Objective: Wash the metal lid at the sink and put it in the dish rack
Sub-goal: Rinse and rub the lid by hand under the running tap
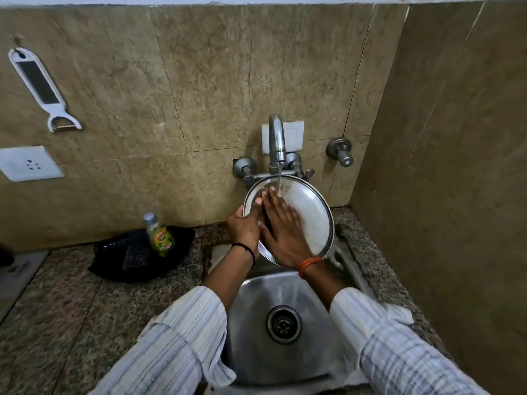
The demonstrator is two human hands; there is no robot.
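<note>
A round metal lid (309, 215) is held tilted above the steel sink (256, 309), under the tap (277, 143), from which a thin stream of water falls onto it. My left hand (245, 228) grips the lid's left rim. My right hand (281, 226) lies flat on the lid's inner face with its fingers spread, fingertips near the stream; the hand is slightly blurred. No dish rack is in view.
A black tray (122, 258) on the granite counter at the left holds a dish-soap bottle (159, 233). A peeler (37, 86) hangs on the tiled wall, above a socket (28, 163). A wall valve (340, 152) is right of the tap. A side wall (445, 166) closes the right.
</note>
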